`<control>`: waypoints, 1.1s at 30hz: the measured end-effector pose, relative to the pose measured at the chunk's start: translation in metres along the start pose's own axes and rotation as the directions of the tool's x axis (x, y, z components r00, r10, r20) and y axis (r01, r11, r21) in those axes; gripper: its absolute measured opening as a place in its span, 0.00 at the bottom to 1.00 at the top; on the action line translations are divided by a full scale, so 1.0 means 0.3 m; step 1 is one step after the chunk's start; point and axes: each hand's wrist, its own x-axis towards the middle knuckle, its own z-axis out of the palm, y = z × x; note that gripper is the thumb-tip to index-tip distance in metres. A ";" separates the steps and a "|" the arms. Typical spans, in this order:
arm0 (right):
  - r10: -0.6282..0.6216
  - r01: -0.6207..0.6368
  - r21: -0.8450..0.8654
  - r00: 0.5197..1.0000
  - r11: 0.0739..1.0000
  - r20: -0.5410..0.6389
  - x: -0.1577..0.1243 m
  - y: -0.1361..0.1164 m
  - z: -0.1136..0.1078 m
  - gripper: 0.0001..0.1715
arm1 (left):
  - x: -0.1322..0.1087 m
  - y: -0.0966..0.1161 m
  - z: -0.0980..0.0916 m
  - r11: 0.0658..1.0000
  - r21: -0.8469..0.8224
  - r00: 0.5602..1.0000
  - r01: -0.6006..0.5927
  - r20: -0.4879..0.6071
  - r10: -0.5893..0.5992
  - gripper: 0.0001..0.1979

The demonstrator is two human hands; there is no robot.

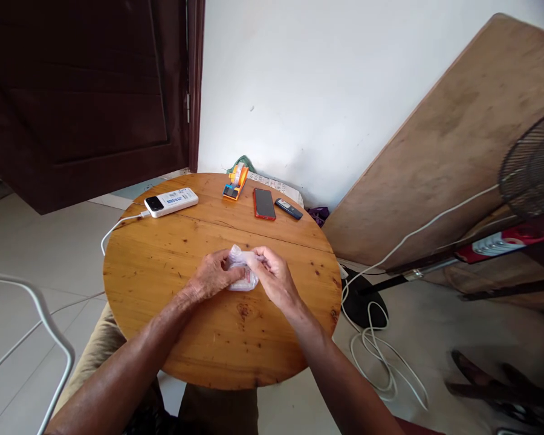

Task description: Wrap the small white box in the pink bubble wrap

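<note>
In the middle of the round wooden table [181, 326], a small clear plastic bag [242, 283] lies between my two hands. Something flat with a reddish mark shows through the plastic, but I cannot make out what it is. My left hand [215, 273] presses on the bag's left side, its thumb laid across the front. At the upper right, my right hand [272, 272] pinches the edge of the bag between thumb and fingers. Part of the bag is hidden behind the fingers.
Toward the back stand a white power bank [171, 202] with a cable, an orange tape dispenser [236, 180], a red-edged smartphone [265, 203] and a dark handset [289, 208]. A dark door [95, 78] is left. Beyond the right edge are a fan [532, 163] and coiled white cable [385, 362].
</note>
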 end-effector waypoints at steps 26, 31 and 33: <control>0.321 -0.347 0.293 0.938 0.891 0.134 0.026 0.134 0.056 0.39 | 0.002 0.002 -0.049 0.979 -0.102 0.978 0.177 0.131 -0.163 0.41; 0.261 -0.272 0.153 0.961 0.950 0.088 0.026 0.132 0.058 0.28 | 0.007 -0.020 -0.041 0.983 -0.114 0.986 0.145 0.100 -0.134 0.41; 0.249 -0.256 0.111 0.965 0.960 0.077 0.037 0.121 0.049 0.24 | 0.009 -0.024 -0.039 0.981 -0.121 0.985 0.149 0.100 -0.137 0.42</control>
